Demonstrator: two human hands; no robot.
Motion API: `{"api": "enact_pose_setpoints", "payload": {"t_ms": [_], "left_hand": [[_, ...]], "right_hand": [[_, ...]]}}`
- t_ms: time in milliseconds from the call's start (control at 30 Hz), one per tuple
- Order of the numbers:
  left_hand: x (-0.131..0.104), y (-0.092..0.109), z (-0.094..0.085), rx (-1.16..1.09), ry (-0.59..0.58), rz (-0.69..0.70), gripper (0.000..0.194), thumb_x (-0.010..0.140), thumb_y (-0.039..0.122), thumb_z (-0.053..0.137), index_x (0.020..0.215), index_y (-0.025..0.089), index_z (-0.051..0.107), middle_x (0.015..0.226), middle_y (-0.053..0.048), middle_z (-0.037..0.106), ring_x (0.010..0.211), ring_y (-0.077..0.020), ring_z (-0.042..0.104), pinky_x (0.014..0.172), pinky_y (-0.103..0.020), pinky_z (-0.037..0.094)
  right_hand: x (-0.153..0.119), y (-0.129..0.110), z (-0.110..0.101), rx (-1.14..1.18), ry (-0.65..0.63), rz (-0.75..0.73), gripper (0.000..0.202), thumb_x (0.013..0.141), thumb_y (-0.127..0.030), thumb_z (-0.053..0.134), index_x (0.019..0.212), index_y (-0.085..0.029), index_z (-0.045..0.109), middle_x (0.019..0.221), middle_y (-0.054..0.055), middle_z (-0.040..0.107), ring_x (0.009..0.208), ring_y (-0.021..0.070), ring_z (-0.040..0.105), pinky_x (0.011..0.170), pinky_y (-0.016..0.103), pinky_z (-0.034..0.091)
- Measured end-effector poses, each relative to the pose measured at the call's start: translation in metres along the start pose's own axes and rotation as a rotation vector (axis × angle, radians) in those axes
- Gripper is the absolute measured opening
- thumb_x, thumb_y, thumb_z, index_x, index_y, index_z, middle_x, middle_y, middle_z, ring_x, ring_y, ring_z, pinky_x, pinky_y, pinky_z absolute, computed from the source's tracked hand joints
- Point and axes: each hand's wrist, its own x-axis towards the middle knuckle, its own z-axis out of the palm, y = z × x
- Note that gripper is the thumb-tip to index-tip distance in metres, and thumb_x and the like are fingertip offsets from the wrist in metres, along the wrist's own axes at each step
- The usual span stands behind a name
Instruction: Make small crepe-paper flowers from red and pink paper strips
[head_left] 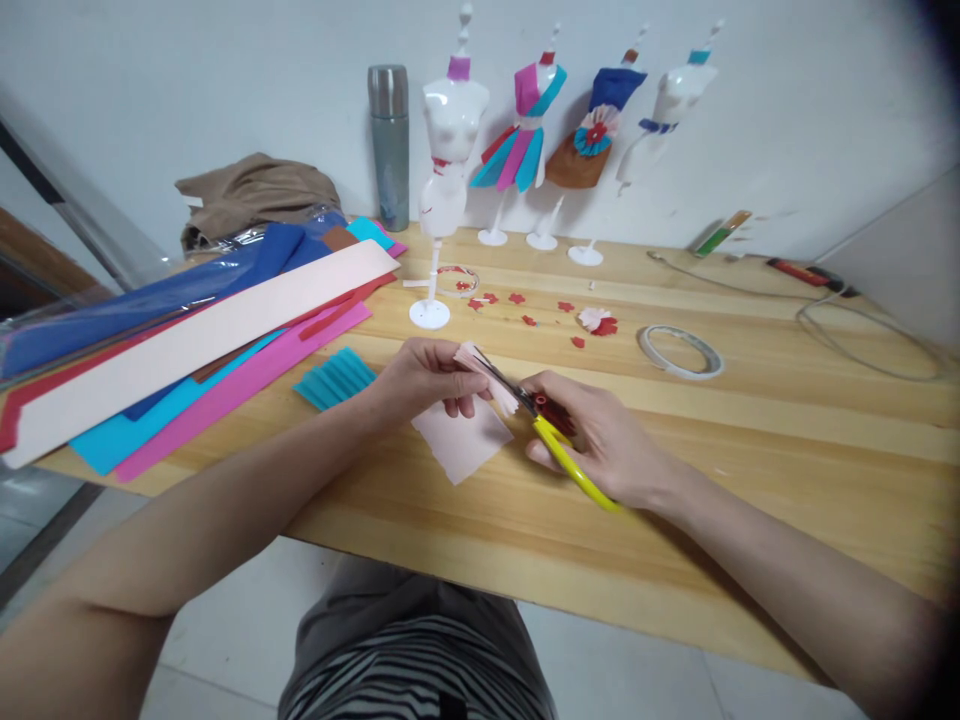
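Note:
My left hand (431,378) pinches a small folded stack of pale pink crepe paper (504,396) above the table. In my right hand (600,430) is a pair of scissors (566,462) with yellow on the handle. Their dark blades lie along the pink paper, close to my left fingertips. Beneath my hands a flat pale pink paper square (463,446) rests on the wood. A pleated teal paper piece (335,380) lies beside my left wrist, partly covered by the forearm.
Long coloured paper strips (217,340) pile up at the left. Small white mannequins (454,130), some dressed in paper, stand along the wall beside a flask (389,150). Red paper flowers (517,298), a tape roll (681,352) and a grey cable (825,310) lie beyond my hands.

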Motion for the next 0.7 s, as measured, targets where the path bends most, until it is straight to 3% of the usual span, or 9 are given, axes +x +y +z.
{"api": "enact_pose_setpoints", "payload": {"t_ms": [700], "left_hand": [[0.0,-0.007,0.001,0.037,-0.063,-0.062,0.016,0.071,0.027,0.079,0.073,0.012,0.076,0.053,0.0,0.064,0.047,-0.0061,0.054,0.05,-0.017,0.045]], "right_hand": [[0.001,0.004,0.013,0.045,0.052,0.002,0.035,0.088,-0.054,0.058,0.095,-0.02,0.056,0.066,0.001,0.059,0.052,0.0132,0.046,0.05,0.028,0.038]]}}
